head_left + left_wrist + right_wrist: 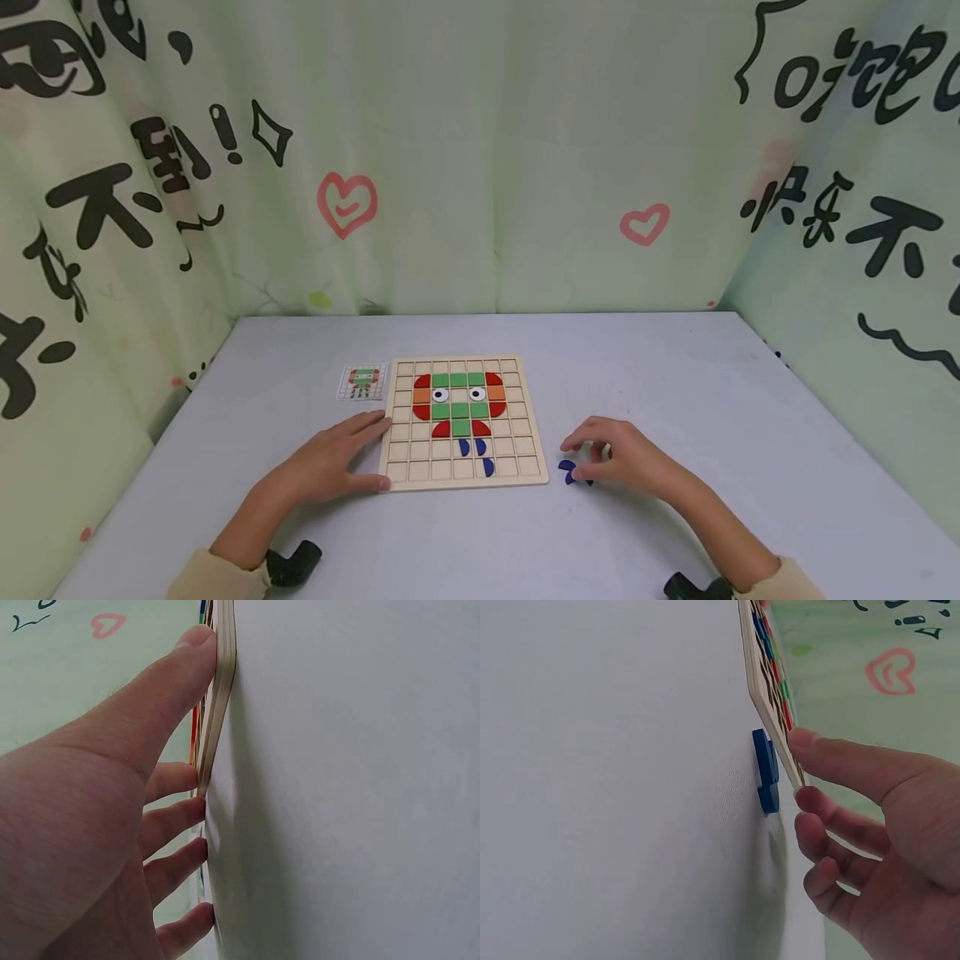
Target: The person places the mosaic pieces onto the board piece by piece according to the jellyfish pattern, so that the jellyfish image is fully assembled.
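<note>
A wooden grid board (411, 475) lies flat on the table, bearing red, green and orange pieces, two eye pieces and three blue half-round pieces. My left hand (333, 458) is spread along its left side. Its thumb touches the board's lower left corner and its fingertips lie by the left edge. To the right of the board, my right hand (626, 457) reaches down over a few loose blue pieces (567, 465). Its thumb is close to them, the fingers bent and apart. In the right wrist view, the blue pieces (766, 769) lie on the table beyond the fingertips; nothing shows in the grasp.
A small picture card (362, 382) with a coloured figure on a grid lies just left of the board's upper corner. The white table (637, 367) is enclosed by pale green curtains (495, 167) with black writing and pink hearts. Both wrists carry black devices.
</note>
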Tool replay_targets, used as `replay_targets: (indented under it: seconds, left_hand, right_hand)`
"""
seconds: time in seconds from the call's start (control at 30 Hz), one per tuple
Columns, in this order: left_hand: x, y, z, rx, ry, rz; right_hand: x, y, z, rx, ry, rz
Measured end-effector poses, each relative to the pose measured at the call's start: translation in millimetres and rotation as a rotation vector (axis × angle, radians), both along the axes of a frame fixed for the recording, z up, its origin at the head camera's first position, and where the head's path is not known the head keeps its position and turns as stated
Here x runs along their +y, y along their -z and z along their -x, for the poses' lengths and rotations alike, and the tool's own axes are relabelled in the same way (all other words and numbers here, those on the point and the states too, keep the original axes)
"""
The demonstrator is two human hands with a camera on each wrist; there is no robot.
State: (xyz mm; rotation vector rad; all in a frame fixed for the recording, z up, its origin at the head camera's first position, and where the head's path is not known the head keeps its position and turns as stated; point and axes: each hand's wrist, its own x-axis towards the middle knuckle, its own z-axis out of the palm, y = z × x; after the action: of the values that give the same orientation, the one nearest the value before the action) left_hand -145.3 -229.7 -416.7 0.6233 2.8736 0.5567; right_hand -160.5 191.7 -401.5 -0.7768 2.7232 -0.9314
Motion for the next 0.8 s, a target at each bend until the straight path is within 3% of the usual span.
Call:
replay_targets:
  seconds: [0.17, 0.37, 0.8]
  left_hand:
    - [0.5, 0.0, 0.1, -0.004, -0.006, -0.003]
    - [0.7, 0.9, -0.1, -0.005, -0.015, -0.004]
    - [-0.5, 3.2, 0.2, -0.001, -0.006, -0.009]
  right_hand:
    - [4, 4.8, -1.2, -0.023, -0.04, 0.003]
    - [-1, 11.3, 1.1, 0.002, -0.021, 0.006]
    - [-29, 18.0, 20.3, 0.082, 0.227, -0.061]
